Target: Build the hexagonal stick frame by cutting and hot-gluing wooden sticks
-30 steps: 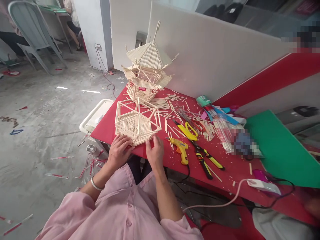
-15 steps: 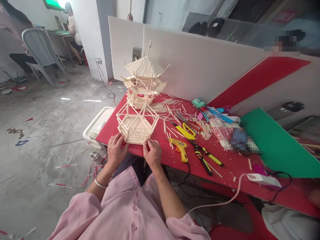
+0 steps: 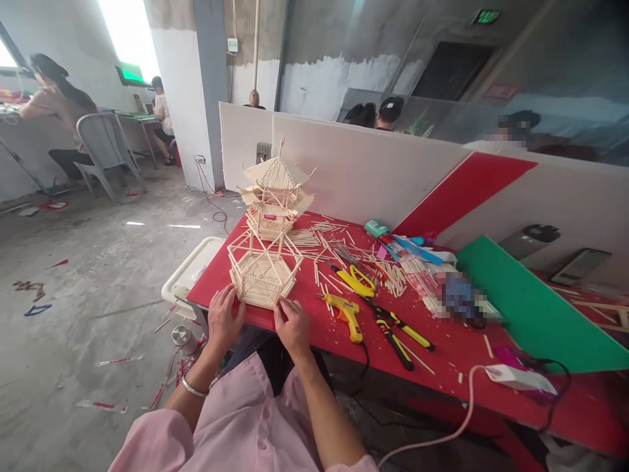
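Note:
A hexagonal frame of thin wooden sticks rests at the front edge of the red table, with a slatted floor and an open upper rim. My left hand holds its near left corner, fingers bent against the sticks. At the near right corner, my right hand pinches the frame between thumb and fingers. Just behind stands a tiered stick pagoda model with slatted roofs. To the right of my right hand lies a yellow glue gun.
Yellow-handled pliers and larger black-and-yellow cutters lie right of the glue gun. Loose sticks are scattered behind. Bagged sticks and a green board are farther right. A white partition borders the back; a white tray stands left.
The camera view has tilted up, so the table and models sit lower in the picture. Both hands stay at the frame's near corners.

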`<action>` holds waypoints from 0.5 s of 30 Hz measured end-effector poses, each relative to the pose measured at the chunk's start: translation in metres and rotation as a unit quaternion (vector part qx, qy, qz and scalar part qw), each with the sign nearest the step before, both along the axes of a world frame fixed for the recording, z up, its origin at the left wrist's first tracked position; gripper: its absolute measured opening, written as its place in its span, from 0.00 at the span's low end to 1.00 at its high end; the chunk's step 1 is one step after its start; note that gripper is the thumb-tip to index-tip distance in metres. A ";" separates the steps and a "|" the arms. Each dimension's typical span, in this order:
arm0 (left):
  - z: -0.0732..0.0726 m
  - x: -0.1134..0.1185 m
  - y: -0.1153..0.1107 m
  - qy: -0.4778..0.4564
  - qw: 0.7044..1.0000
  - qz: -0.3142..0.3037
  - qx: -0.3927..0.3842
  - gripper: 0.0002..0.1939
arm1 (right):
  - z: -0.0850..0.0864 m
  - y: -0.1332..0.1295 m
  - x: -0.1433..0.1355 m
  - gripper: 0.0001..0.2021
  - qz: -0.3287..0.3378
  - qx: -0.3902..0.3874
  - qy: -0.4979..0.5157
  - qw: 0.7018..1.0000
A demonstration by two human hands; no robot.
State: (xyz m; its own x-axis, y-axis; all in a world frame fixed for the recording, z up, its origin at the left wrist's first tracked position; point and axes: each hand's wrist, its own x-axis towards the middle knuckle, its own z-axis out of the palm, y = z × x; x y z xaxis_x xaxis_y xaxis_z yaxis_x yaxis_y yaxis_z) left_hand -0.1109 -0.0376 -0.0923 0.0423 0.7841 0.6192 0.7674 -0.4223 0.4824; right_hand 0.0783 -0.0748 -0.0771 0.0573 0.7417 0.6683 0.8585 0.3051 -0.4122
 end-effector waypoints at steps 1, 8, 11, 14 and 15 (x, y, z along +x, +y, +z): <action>0.000 0.000 0.000 -0.006 1.000 0.001 0.001 0.16 | 0.000 0.000 0.000 0.12 0.003 -0.002 0.000 1.000; 0.001 0.002 0.001 -0.015 1.000 0.005 -0.011 0.16 | 0.000 -0.003 0.000 0.12 0.027 -0.014 0.005 1.000; 0.002 0.003 0.000 -0.009 1.000 0.010 -0.014 0.16 | -0.001 -0.003 0.000 0.12 0.035 -0.021 0.013 0.999; 0.002 0.005 0.000 0.000 1.000 0.021 -0.013 0.16 | -0.002 -0.003 0.000 0.12 0.041 -0.028 0.017 0.999; 0.002 0.005 0.000 0.003 1.000 0.022 -0.013 0.16 | -0.002 -0.003 0.000 0.12 0.044 -0.031 0.017 0.998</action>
